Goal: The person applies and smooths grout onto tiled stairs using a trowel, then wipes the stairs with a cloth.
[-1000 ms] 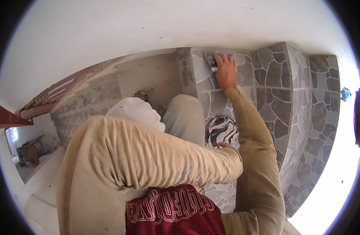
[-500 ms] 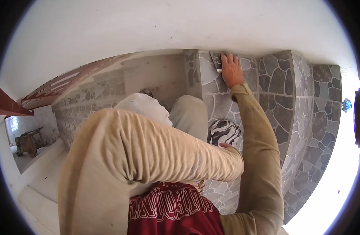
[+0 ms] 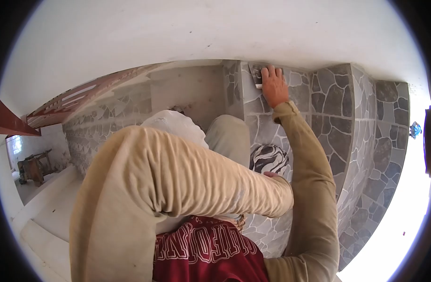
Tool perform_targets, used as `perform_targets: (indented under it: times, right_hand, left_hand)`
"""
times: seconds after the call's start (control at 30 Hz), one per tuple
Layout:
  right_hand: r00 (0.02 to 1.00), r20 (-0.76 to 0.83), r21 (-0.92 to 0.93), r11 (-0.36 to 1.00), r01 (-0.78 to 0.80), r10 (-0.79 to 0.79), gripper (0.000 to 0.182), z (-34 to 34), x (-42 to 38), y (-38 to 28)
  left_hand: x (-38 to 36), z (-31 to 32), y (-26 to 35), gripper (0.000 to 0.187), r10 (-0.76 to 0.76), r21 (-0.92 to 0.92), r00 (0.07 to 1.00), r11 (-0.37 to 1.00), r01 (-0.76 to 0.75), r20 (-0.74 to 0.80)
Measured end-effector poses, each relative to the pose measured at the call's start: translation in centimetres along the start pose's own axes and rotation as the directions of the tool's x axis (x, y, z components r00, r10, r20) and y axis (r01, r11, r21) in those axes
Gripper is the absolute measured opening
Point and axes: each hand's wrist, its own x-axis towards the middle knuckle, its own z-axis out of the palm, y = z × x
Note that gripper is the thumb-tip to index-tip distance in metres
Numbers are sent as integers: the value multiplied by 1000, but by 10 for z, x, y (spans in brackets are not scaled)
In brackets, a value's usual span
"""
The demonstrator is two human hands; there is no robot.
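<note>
Grey stone-patterned tiles point(image 3: 328, 108) bear the right hand point(image 3: 273, 87), its grip pressing a flat scraper point(image 3: 257, 75); left hand point(image 3: 271, 175) seemingly hidden.

Right hand point(image 3: 273, 87) presses a scraper point(image 3: 257, 74) against stone-patterned tiles point(image 3: 333, 101).

Small flat scraper point(image 3: 257, 75) (whitish handle end) pressed against the grey stone-pattern tiles point(image 3: 328, 98), near the top edge.

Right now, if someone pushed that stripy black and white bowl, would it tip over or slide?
The black and white striped bowl looks round-bellied, so it would probably rock or roll rather than stay put. It sits on smooth stone-pattern tile, so a push might slide it. The left hand at its rim likely steadies it.
</note>
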Motion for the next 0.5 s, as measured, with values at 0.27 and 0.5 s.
perform_targets:
  times: [0.27, 0.5]
  right_hand:
    - [999, 19, 51, 998, 30, -31, 15, -1, 1, -13]
    - [999, 41, 29, 999, 25, -26, 11, -5, 8, -18]
  left_hand:
    - [-38, -61, 68, 55, -386, -160, 888, 888, 432, 251]
    - [-75, -28, -52, 55, 661, 433, 748, 695, -574, -69]
